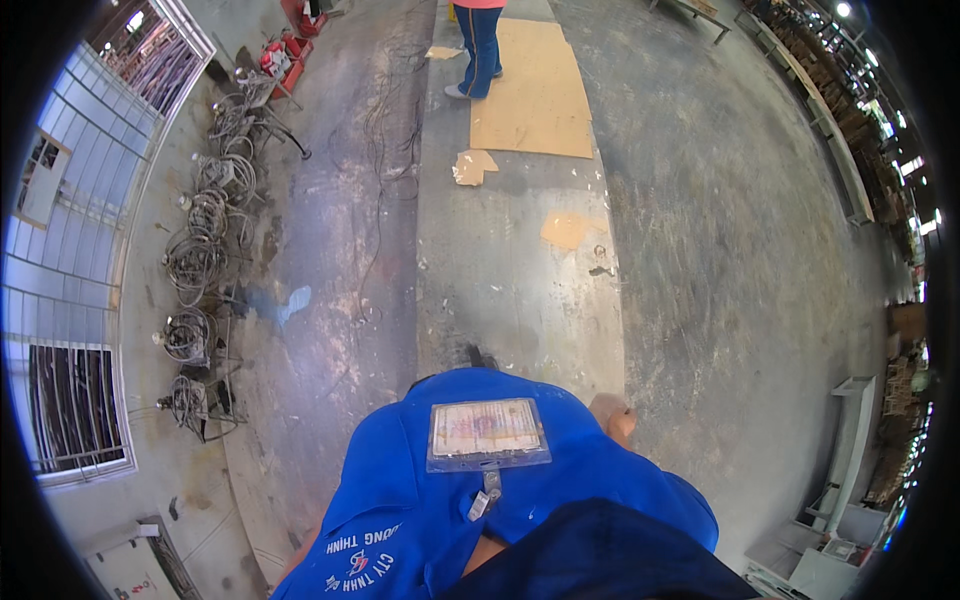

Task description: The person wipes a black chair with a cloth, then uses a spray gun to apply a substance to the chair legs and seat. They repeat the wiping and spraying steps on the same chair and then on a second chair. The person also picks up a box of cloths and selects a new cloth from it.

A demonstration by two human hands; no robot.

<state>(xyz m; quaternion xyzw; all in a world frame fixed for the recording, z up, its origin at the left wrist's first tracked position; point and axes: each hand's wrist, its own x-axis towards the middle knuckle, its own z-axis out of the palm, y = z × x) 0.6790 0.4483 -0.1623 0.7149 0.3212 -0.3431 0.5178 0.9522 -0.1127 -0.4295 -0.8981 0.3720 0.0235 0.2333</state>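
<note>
The clear-sleeved badge [487, 432] lies flat on the front of the wearer's blue shirt [585, 480], with a small clip [490, 483] just below it. To the right of the badge, apart from it, the right hand [613, 418] shows past the shirt's edge, partly hidden; I cannot tell whether its fingers are spread or pressed together. The left hand is out of view, so its state cannot be told. Beyond the badge, torn cardboard pieces [567, 231] lie on the floor [720, 250]; farther beyond, another person [481, 50] stands at a large cardboard sheet [540, 100]. Coiled hoses [205, 255] line the wall well left of the badge.
</note>
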